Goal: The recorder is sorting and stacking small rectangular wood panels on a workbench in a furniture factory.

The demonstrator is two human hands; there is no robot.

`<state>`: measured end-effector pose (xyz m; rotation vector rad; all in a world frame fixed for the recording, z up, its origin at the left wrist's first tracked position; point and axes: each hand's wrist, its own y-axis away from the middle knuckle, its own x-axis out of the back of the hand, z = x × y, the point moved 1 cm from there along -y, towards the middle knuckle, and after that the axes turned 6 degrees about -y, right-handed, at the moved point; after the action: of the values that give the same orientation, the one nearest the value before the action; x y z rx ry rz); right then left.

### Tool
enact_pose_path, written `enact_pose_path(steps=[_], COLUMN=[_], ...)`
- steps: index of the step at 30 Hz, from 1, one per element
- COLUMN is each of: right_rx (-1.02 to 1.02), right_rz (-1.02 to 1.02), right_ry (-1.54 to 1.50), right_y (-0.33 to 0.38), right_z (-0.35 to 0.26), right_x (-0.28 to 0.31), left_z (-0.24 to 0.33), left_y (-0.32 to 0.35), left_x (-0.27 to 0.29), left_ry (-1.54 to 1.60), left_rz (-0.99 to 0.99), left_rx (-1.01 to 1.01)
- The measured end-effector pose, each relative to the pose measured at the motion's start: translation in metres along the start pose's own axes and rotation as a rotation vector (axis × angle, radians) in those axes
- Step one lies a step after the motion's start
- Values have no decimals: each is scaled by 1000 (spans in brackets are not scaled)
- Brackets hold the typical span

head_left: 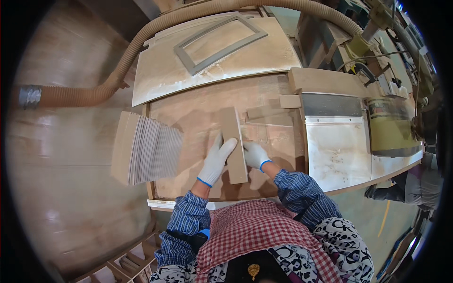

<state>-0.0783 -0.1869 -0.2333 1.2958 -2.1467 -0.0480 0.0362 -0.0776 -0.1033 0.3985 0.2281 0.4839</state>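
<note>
A long, narrow tan board [234,123], perhaps more than one layer thick, is held over the brown tabletop with its long side running away from me. My left hand [216,162], in a white knitted glove, grips its left edge with the thumb laid over the top face. At the right edge my right hand [256,154], gloved the same way, is closed on the board, its fingertips partly hidden beside it. To the left stands a tight row of many similar tan boards [153,150], pressed together on edge.
Small tan offcuts [269,115] lie right of the board. A grey rectangular frame [192,65] rests on the far panel [155,85]. A ribbed hose [137,45] curves behind. On the right is a machine [391,125] with a pale metal table [337,146]; another person [420,184] is beyond.
</note>
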Motion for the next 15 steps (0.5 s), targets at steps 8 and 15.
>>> enact_pose_path(steps=[8,15], right_rx=[73,-82], right_rz=[-8,-132], right_ry=[-53,-115], right_y=[-22,-38], right_z=[-40,-84], right_x=[-70,-113], left_z=[-3,18], left_y=[27,57], left_x=[72,115], left_ry=[-119,-80], left_rz=[190,273], left_rx=[47,43])
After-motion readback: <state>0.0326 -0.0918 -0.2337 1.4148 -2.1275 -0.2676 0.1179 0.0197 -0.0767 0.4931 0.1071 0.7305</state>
